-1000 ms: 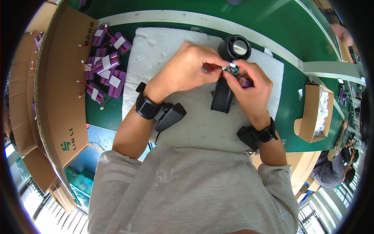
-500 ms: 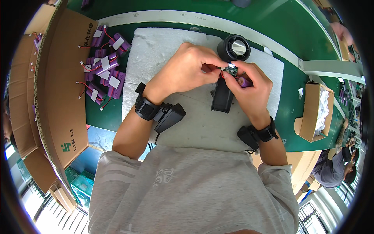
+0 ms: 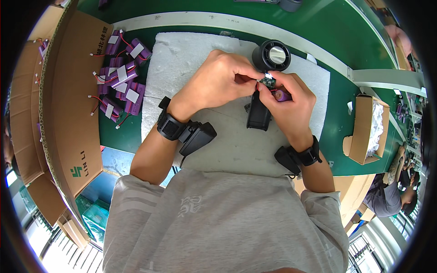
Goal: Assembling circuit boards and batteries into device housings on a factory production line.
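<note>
Both my hands meet above the white foam board (image 3: 191,50). My right hand (image 3: 293,98) is closed, pinching a small green circuit board (image 3: 267,82) with white parts on top. A purple battery cell (image 3: 282,95) with red wire is tucked in the same hand. My left hand (image 3: 225,75) is closed at the board's left edge, thumb and forefinger pressed on a small wire plug, mostly hidden by the fingertips. Under the hands lies a black device with a round fan-like head (image 3: 275,55) and a hollow black handle (image 3: 259,116).
Several purple battery packs (image 3: 122,75) with white labels and red-black leads lie left, beside a tall cardboard box (image 3: 77,113). On the right stands a small open carton (image 3: 362,129) with white pieces. A white rail (image 3: 182,19) runs behind. Another person (image 3: 386,198) is at far right.
My right hand has shifted slightly left with the circuit board and battery. The left fingertips now cover the plug more. A dark item has come into view at the top edge.
</note>
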`<act>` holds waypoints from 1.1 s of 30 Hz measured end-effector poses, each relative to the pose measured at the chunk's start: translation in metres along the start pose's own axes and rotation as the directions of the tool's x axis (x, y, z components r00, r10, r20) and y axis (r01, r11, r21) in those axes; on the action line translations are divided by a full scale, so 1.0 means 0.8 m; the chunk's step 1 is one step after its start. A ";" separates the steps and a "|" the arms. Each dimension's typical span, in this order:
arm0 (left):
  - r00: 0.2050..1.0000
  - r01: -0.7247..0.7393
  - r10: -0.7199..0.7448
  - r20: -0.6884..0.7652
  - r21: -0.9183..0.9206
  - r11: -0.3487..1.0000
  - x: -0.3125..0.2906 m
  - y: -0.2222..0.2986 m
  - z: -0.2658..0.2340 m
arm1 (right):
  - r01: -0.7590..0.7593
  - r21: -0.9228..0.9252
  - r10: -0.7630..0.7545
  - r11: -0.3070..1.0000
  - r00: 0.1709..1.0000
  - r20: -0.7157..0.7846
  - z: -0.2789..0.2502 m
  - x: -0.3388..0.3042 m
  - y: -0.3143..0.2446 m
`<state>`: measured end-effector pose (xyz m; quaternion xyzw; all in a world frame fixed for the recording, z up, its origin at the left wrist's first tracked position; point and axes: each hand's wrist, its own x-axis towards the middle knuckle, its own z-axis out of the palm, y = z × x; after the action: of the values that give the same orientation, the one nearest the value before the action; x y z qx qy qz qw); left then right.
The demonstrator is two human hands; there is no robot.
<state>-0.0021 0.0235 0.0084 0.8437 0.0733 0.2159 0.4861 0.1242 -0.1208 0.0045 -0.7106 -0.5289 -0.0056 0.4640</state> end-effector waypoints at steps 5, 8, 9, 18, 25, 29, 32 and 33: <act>1.000 -0.005 0.005 -0.010 -0.024 1.000 -0.001 -0.001 0.001 | -0.001 0.002 0.001 1.000 1.000 -0.012 0.002 -0.003 -0.001; 1.000 0.024 -0.024 0.006 -0.030 0.999 -0.002 -0.002 0.001 | -0.013 0.015 0.013 1.000 1.000 0.011 0.002 -0.003 0.002; 0.998 0.054 -0.052 0.018 -0.084 0.995 -0.003 -0.004 0.002 | -0.013 0.015 0.013 1.000 1.000 0.008 0.001 -0.003 0.001; 0.960 0.268 -0.242 0.138 -0.220 0.938 0.000 0.010 0.012 | -0.130 0.060 0.127 0.990 0.991 0.045 -0.007 0.000 -0.004; 0.952 0.304 -0.301 0.045 -0.091 0.948 0.000 0.017 0.008 | -0.215 0.041 0.212 0.976 0.975 0.070 -0.012 0.000 -0.006; 0.937 0.338 -0.336 0.093 -0.006 0.941 -0.002 0.018 0.002 | -0.249 0.033 0.244 0.968 0.963 0.112 -0.013 0.000 -0.005; 0.934 0.349 -0.342 0.102 -0.058 0.935 -0.003 0.014 -0.001 | -0.264 0.048 0.254 0.963 0.956 0.146 -0.013 0.001 -0.005; 0.938 0.338 -0.328 0.114 -0.081 0.938 -0.004 0.010 0.000 | -0.264 0.049 0.255 0.963 0.956 0.145 -0.012 0.001 -0.004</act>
<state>-0.0059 0.0186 0.0144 0.8035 0.1801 0.0918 0.5599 0.1266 -0.1268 0.0129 -0.7564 -0.4617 0.1222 0.4469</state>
